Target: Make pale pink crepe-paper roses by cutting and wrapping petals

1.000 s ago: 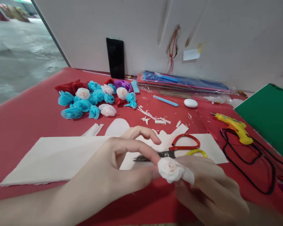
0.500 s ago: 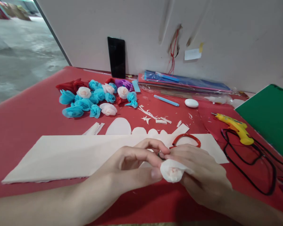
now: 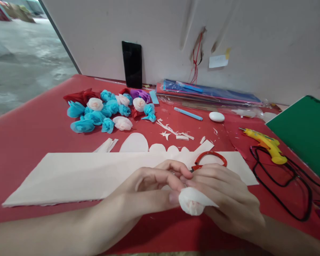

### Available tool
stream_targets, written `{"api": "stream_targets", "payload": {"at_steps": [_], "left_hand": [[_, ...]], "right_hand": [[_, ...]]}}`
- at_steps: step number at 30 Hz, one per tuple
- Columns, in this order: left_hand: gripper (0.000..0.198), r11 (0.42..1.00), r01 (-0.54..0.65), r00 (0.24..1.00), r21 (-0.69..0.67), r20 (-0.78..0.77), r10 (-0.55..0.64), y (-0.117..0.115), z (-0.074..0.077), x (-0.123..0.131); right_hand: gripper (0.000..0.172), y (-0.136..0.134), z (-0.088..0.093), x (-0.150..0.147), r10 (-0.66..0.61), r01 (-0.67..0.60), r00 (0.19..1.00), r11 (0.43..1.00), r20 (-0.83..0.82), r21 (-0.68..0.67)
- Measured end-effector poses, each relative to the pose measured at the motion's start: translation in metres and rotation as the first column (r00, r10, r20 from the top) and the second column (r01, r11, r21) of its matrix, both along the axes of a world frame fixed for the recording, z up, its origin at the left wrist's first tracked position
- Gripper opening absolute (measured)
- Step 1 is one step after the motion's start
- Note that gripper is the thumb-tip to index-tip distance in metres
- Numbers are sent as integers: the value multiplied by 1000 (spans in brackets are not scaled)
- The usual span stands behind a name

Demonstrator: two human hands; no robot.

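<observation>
A small white paper flower [image 3: 193, 202] with a faint pink centre is held between my two hands, over the near part of the table. My left hand [image 3: 146, 188] pinches its left edge between thumb and fingers. From the right, my right hand [image 3: 229, 199] closes on the flower's other side, with its fingertips partly hidden behind the petals. Just beyond my hands, red-handled scissors [image 3: 212, 153] lie on a long folded white paper strip [image 3: 77, 177]; their blades are mostly covered by my fingers.
Finished blue paper flowers [image 3: 94, 118], with white, red and purple ones, sit at the back left. White paper circles [image 3: 134, 143] and scraps [image 3: 166, 126] lie beyond the strip. A yellow glue gun [image 3: 266, 144] with its black cord [image 3: 306, 199] is at right; a phone [image 3: 132, 65] leans on the wall.
The flower has dropped slightly toward me and turned a little, its pink centre now lower. Both hands keep hold of it, and the fingers have shifted slightly. Everything else is unmoved.
</observation>
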State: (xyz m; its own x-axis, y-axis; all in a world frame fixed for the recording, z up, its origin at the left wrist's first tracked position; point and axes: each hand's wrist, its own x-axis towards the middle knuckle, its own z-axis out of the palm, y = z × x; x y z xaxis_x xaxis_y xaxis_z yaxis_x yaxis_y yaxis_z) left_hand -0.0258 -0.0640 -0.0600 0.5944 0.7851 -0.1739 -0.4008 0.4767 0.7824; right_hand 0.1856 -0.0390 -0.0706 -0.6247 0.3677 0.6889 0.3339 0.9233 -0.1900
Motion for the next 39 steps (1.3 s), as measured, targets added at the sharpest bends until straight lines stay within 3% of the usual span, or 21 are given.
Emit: {"api": "stream_targets", "payload": {"at_steps": [19, 22, 24, 27, 31, 34, 36, 39], "left_hand": [[7, 998, -63, 996, -19, -64, 62, 0, -6, 2], [10, 997, -76, 994, -7, -81, 75, -1, -6, 2], [14, 995, -101, 990, 23, -102, 103, 1, -8, 1], [15, 986, -146, 974, 76, -167, 156, 5, -10, 0], [12, 989, -82, 969, 123, -224, 108, 9, -10, 2], [13, 968, -72, 947, 240, -289, 142, 9, -8, 3], [16, 951, -82, 928, 298, -324, 181, 8, -7, 3], [16, 935, -112, 927, 336, -303, 220, 7, -6, 3]], "right_hand": [[21, 1, -3, 3, -12, 11, 1000, 998, 22, 64], [20, -2, -2, -1, -10, 9, 1000, 1000, 20, 17], [20, -5, 0, -7, -66, 64, 998, 993, -19, -97], [28, -12, 5, -19, -226, 137, 953, 915, -201, -379], [27, -18, 11, -30, -344, 38, 913, 607, -220, -794], [25, -19, 12, -30, -353, -60, 906, 440, -234, -896], [26, -19, 12, -29, -330, -106, 910, 400, -251, -910], [29, -19, 12, -27, -274, -182, 910, 408, -310, -895]]}}
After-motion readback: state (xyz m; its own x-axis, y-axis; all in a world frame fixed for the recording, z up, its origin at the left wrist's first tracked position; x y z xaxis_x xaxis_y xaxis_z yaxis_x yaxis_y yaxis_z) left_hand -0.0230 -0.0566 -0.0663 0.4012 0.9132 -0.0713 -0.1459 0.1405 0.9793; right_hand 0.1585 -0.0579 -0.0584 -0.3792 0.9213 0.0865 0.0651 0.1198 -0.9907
